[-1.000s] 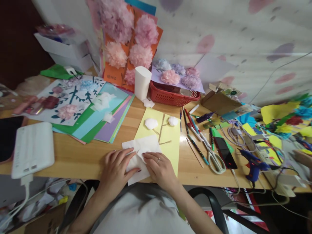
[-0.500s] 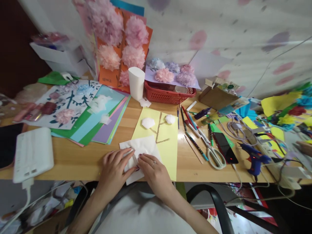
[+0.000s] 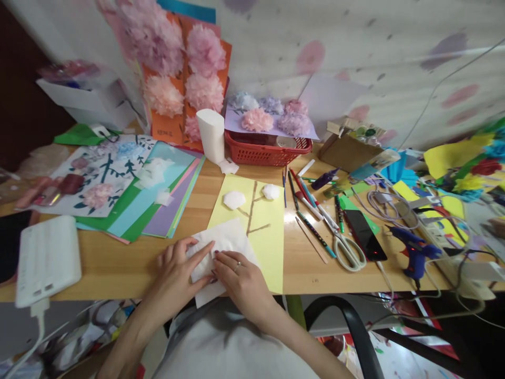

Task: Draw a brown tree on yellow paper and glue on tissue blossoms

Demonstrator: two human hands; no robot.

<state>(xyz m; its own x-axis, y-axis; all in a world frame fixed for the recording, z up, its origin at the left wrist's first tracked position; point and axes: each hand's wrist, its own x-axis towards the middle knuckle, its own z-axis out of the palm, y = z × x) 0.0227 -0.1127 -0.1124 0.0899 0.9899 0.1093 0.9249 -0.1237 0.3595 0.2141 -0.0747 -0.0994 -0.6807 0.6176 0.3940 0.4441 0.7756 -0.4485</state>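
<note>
A white tissue sheet lies at the table's front edge, overlapping the lower left of a yellow sheet. My left hand rests on the tissue's left side, thumb and fingers spread apart. My right hand, with a ring, presses its fingers together on the middle of the tissue; whether they pinch it is hidden. Brown branch lines run over the yellow sheet, with one white tissue piece at the left and another at the upper right.
Coloured papers and a white power bank lie left. Pens, scissors, a phone and a blue glue gun lie right. A red basket and a white roll stand behind.
The view has shifted slightly. My left hand's fingers have spread wider on the tissue, and its index finger now stretches over the sheet. My right hand stays on the tissue.
</note>
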